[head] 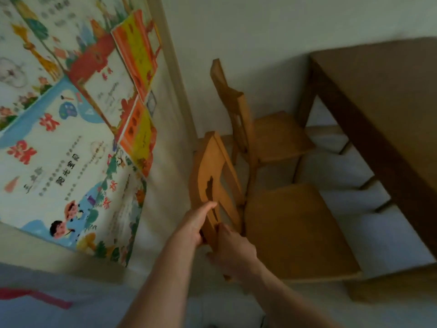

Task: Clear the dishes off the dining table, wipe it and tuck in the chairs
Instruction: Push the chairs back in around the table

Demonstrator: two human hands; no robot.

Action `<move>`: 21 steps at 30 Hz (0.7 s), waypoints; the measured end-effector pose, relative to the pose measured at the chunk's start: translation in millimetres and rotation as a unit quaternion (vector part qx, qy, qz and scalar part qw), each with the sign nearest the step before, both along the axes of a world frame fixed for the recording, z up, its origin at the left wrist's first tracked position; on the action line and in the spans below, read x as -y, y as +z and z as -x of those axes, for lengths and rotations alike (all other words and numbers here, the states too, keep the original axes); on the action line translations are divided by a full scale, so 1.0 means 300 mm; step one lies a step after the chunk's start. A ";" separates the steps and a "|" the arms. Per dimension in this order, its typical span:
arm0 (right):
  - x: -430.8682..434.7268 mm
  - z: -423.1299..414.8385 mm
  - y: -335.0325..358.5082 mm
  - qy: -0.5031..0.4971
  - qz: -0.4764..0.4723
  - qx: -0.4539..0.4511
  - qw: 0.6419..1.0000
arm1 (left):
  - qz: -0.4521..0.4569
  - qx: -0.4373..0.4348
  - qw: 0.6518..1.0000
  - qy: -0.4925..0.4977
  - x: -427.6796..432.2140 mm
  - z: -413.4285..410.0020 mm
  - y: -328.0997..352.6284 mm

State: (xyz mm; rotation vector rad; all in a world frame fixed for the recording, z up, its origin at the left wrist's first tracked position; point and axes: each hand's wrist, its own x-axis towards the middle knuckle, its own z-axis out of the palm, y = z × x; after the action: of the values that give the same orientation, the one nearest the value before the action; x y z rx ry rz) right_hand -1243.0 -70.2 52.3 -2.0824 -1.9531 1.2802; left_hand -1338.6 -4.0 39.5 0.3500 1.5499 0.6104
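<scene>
Hands, left (197,223) and right (233,252), grip one of two chairs' backrest (212,176).

Colourful illustrated posters (71,129) cover the pale wall (260,31), above a light tiled floor (354,209).

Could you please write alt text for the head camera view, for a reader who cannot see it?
Both hands, left hand and right hand, grip the backrest of the near wooden chair beside a dark wooden table. A second chair stands beyond it, and colourful posters cover the wall on the left.
</scene>
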 end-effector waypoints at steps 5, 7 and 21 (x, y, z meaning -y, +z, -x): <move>0.001 0.042 0.005 -0.018 -0.067 0.061 0.996 | -0.034 -0.038 0.996 -0.070 -0.038 0.029 -0.048; 0.003 0.037 0.012 -0.017 -0.072 0.066 0.995 | -0.060 -0.049 0.994 -0.078 -0.035 0.027 -0.064; -0.094 -0.422 0.030 -0.090 -0.125 0.149 0.977 | -0.097 0.007 0.984 -0.146 -0.186 -0.477 -0.066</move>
State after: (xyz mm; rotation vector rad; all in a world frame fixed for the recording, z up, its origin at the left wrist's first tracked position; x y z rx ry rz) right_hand -1116.4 -42.1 61.3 -2.3597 -1.8519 0.6829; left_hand -1195.6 51.7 19.9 0.7061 1.3936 0.5328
